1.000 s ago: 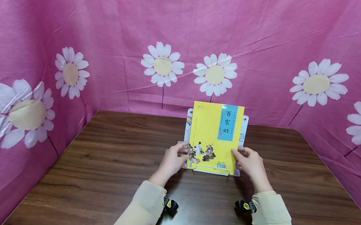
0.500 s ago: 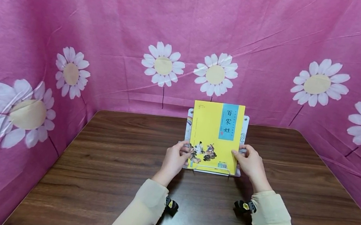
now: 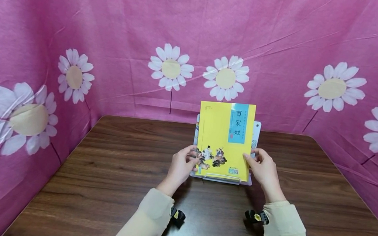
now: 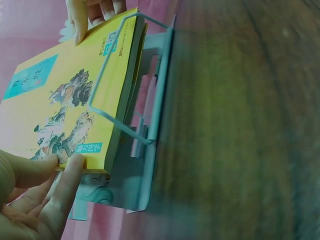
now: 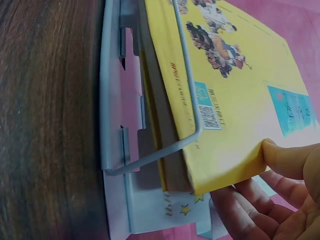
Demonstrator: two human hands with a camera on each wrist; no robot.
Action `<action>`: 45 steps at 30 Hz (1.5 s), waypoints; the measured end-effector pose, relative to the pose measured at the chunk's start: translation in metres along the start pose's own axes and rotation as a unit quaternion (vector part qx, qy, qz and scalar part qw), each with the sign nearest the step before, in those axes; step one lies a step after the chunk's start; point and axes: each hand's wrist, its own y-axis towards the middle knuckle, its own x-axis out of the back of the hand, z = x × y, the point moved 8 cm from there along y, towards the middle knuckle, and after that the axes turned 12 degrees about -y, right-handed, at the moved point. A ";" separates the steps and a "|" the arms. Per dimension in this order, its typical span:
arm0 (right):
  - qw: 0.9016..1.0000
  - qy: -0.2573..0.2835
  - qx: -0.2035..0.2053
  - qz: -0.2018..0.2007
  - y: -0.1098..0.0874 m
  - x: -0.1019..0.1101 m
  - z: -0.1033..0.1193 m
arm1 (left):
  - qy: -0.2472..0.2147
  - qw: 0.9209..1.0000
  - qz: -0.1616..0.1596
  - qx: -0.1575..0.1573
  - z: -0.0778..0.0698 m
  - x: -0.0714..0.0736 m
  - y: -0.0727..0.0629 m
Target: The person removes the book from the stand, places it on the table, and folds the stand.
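A yellow book (image 3: 221, 135) with a blue title panel stands upright, leaning back on a pale book stand (image 3: 256, 138) with printed drawings. The stand's wire bar (image 5: 192, 100) crosses in front of the book's lower part. My left hand (image 3: 182, 165) pinches the book's left edge near the bottom, thumb at the front cover. On the opposite edge, my right hand (image 3: 264, 172) grips the book with its thumb (image 5: 285, 157) on the cover and fingers behind. In both wrist views the book's bottom edge sits above the stand's base ledge (image 4: 157, 95).
The stand rests on a dark wood-grain table (image 3: 121, 172), toward its far side. A pink cloth (image 3: 132, 35) with white daisies hangs behind and at both sides. Each wrist carries a black strapped camera.
The yellow book has risen a little against the stand and shifted slightly left, with both hands holding its sides. The stand has stayed nearly in place.
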 end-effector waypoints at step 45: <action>0.994 0.090 0.060 0.004 -0.032 -0.002 0.053 | -0.045 0.998 0.044 0.030 -0.043 0.050 -0.021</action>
